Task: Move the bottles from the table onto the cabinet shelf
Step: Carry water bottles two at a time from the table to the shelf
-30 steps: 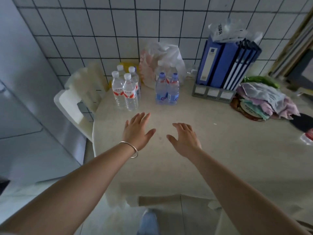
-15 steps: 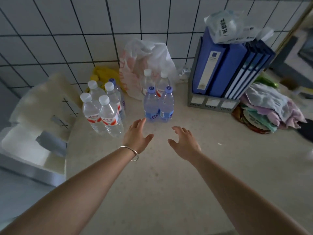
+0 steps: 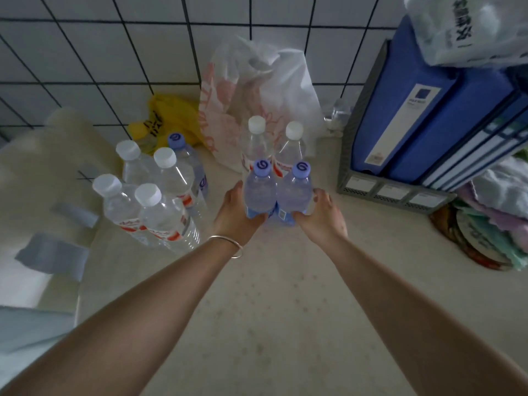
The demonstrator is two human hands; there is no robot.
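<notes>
Two blue-capped bottles (image 3: 275,192) stand touching on the speckled beige table (image 3: 257,324), left hand (image 3: 237,215) and right hand (image 3: 321,217) curled round them. Behind rises a white tiled wall (image 3: 114,52); blue binders (image 3: 428,110) stand right.

6 white-cap bottles (image 3: 164,212), 3 blue-cap bottles (image 3: 260,190) (2 gripped), 2 hands (image 3: 234,215), approx. 4 binders (image 3: 423,110).

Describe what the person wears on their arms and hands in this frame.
Both forearms are bare, with no sleeves in view and no gloves. The left hand has a thin silver bangle at the wrist. The right hand shows no jewellery or watch.
</notes>
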